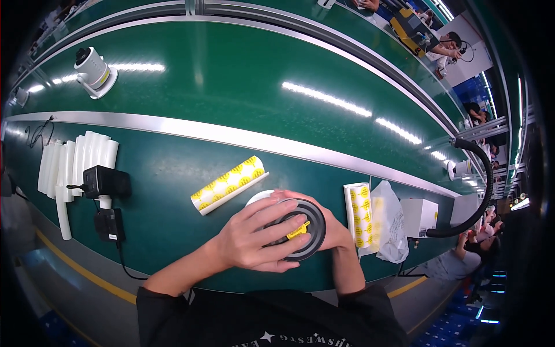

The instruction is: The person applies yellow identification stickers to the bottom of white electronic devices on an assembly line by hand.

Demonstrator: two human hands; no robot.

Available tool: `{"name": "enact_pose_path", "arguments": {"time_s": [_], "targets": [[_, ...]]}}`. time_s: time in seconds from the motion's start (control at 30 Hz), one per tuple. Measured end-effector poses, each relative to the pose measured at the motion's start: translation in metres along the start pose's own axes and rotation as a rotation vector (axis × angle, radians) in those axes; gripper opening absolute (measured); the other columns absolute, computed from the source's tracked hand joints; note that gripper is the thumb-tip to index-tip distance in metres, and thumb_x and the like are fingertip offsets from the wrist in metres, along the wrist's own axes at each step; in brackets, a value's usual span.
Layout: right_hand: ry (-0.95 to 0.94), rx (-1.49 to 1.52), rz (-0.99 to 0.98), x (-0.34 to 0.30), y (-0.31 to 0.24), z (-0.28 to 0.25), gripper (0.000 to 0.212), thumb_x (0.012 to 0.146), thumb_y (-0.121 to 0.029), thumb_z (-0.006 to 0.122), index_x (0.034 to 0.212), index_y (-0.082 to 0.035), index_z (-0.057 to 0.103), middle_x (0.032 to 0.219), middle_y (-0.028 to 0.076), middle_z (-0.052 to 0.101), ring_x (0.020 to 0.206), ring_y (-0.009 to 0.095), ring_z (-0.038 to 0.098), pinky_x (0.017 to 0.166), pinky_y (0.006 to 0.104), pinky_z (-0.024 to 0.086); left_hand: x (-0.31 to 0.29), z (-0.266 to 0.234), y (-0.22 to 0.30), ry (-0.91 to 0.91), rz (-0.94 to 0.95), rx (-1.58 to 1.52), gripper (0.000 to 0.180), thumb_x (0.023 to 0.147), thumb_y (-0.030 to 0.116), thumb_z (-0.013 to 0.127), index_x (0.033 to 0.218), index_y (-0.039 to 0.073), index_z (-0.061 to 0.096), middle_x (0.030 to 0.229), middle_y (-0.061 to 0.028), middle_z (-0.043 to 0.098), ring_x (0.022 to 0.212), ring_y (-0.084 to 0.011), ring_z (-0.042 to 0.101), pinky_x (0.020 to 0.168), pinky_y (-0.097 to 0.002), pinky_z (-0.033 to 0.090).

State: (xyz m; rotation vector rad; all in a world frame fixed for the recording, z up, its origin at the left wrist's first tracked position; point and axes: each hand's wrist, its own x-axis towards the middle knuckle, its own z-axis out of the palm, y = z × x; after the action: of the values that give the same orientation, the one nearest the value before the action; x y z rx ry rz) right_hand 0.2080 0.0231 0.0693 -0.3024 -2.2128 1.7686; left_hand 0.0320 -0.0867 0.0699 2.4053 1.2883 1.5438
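Observation:
Close to my body I hold a security camera with a round dark front face turned up and a white part showing behind it. My left hand lies across that face, its fingers curled over the dark rings. A yellow sticker sits on the middle of the face, partly under my left fingers. From the far and right side my right hand wraps around the body, most of its fingers hidden. Just beyond my hands lies a sheet roll of yellow round stickers on white backing.
Right of my hands are another sticker roll, a clear plastic bag and a white box beside a black flexible hose. White tubes and black power adapters lie left. A white camera stands on the green conveyor.

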Motion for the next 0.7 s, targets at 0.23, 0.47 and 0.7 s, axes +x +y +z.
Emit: {"name": "enact_pose_path", "arguments": {"time_s": [0.23,0.47,0.7], "targets": [[0.246,0.348,-0.13,-0.012,0.035,0.006,0.078,0.057,-0.012,0.082,0.122,0.001,0.039,0.122,0.019,0.047,0.113,0.025,0.048,0.095,0.0361,0.039,-0.035,0.009,-0.009,0.371,-0.301,-0.254,0.069,0.079,0.042,0.06,0.134,0.012,0.032,0.138,-0.0204,0.027,0.127,-0.0376,0.028,0.102,-0.0474,0.027],[0.42,0.309,-0.412,0.004,-0.003,0.027,0.081,0.054,-0.025,0.085,0.118,-0.003,0.041,0.116,0.017,0.051,0.109,0.026,0.05,0.093,0.0369,0.04,-0.038,0.017,-0.011,0.465,-0.968,-1.661,0.101,0.072,0.065,0.052,0.142,0.015,-0.001,0.143,-0.0206,0.014,0.131,-0.0325,0.023,0.106,-0.0451,0.021],[0.377,0.356,-0.396,-0.003,-0.034,0.045,0.075,0.066,-0.019,0.077,0.123,-0.011,0.03,0.122,0.017,0.043,0.116,0.034,0.043,0.097,0.0471,0.035,-0.021,0.02,-0.002,0.306,-1.04,-1.766,0.08,0.078,0.06,0.033,0.141,0.012,0.017,0.133,-0.016,0.037,0.121,-0.0276,0.039,0.1,-0.0415,0.033]]}}
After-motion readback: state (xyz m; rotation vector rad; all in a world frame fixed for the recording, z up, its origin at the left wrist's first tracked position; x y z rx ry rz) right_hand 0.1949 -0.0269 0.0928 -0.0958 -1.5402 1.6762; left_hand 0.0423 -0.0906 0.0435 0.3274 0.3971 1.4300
